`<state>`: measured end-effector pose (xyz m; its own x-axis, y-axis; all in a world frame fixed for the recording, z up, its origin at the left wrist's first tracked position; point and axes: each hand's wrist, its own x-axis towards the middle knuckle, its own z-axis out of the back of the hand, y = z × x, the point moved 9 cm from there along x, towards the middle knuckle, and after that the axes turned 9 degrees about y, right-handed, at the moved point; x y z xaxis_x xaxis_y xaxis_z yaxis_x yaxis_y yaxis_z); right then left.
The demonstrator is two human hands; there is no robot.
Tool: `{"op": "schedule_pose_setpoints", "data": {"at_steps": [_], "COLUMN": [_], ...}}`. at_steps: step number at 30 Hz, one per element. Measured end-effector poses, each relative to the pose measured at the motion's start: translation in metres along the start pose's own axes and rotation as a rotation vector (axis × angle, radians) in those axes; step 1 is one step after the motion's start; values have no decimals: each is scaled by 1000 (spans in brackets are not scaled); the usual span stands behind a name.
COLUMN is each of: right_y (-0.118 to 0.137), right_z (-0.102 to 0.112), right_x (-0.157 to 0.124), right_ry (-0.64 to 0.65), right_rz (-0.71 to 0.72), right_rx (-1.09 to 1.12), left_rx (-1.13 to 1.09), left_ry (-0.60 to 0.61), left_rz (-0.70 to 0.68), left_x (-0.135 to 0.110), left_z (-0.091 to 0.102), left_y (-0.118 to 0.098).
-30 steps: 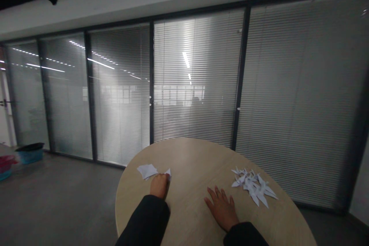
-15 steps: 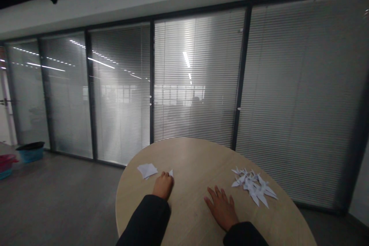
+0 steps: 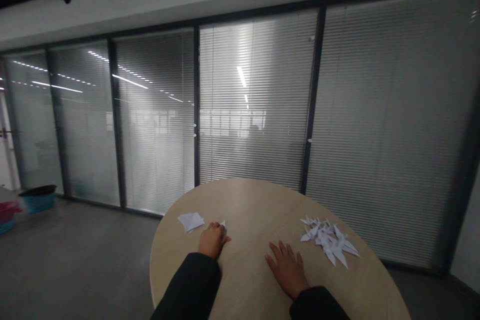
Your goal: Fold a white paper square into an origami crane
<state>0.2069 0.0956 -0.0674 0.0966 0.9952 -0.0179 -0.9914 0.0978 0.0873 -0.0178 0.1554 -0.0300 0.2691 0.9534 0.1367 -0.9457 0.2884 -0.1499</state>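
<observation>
Left hand (image 3: 213, 240) edged right, fingers (image 3: 219, 230) curled against paper scrap (image 3: 223, 224), grip unclear; my right hand (image 3: 287, 269) open, braced flat on table (image 3: 240, 195), near paper cranes (image 3: 330, 242); paper sheet (image 3: 190, 221) far left.

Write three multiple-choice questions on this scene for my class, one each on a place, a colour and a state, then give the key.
1. Where do the folded paper cranes lie?
A) on the floor
B) on the round wooden table
C) in a tub

2. What colour are the person's sleeves?
A) red
B) white
C) black

3. How does the right hand lie?
A) flat, fingers spread
B) clenched in a fist
C) holding a crane

Answers:
1. B: the pile sits on the tabletop, right of the right hand.
2. C: both cuffs show black.
3. A: its palm and open fingers rest on the tabletop.
</observation>
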Motion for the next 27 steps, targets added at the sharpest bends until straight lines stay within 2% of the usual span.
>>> {"op": "schedule_pose_setpoints", "data": {"at_steps": [7, 13, 17, 20, 27], "right_y": [0, -2, 1, 12, 46], "right_z": [-1, -3, -2, 3, 14], "right_x": [1, 4, 4, 2, -8], "right_ry": [-11, -51, -102, -137, -162], "right_rz": [15, 31, 78, 161, 365], "right_rx": [23, 74, 114, 177, 481], "left_rx": [17, -58, -267, -463, -783], "left_ry": [20, -5, -106, -184, -229], "left_rz": [13, 61, 78, 47, -52], "left_x": [4, 2, -1, -3, 4], "left_z": [-6, -2, 8, 13, 6], "left_y": [1, 4, 7, 4, -14]}}
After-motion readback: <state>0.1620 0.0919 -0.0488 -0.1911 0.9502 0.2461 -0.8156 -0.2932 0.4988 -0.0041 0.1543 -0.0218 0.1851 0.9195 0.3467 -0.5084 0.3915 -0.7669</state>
